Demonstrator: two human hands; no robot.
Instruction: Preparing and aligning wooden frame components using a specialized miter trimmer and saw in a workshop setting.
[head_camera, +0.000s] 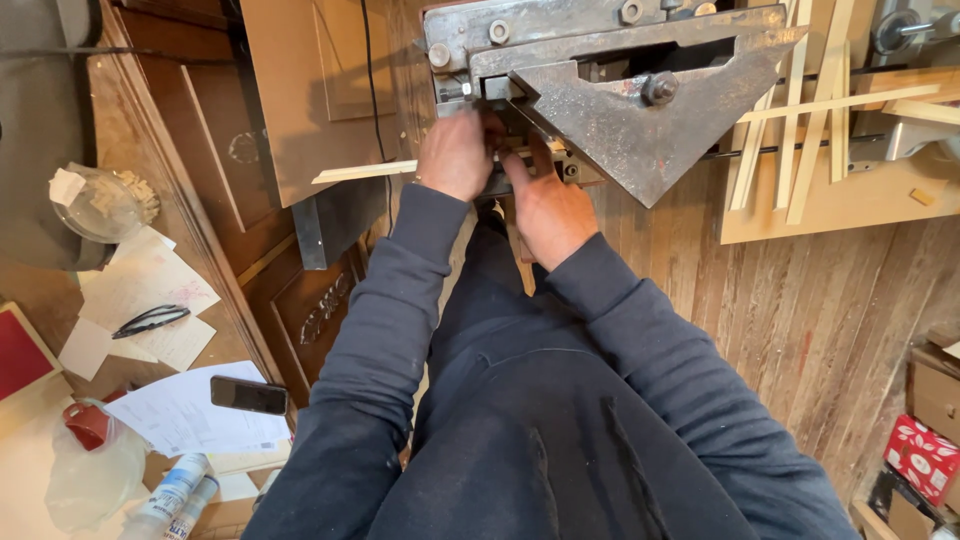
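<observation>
Dark blue sleeves (560, 400) reached up to the rusty grey steel cutting machine (640, 110). His left hand (456, 152) clenched the thin pale wooden strip (362, 171), which stuck out leftward; his right hand (548, 212) pressed fingers flat beside it.

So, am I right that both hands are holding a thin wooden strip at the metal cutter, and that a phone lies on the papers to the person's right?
Not quite: the phone lies on the papers to the person's left, as the head view shows. The rest holds: the left hand and right hand are at the thin wooden strip by the metal cutter.
</observation>
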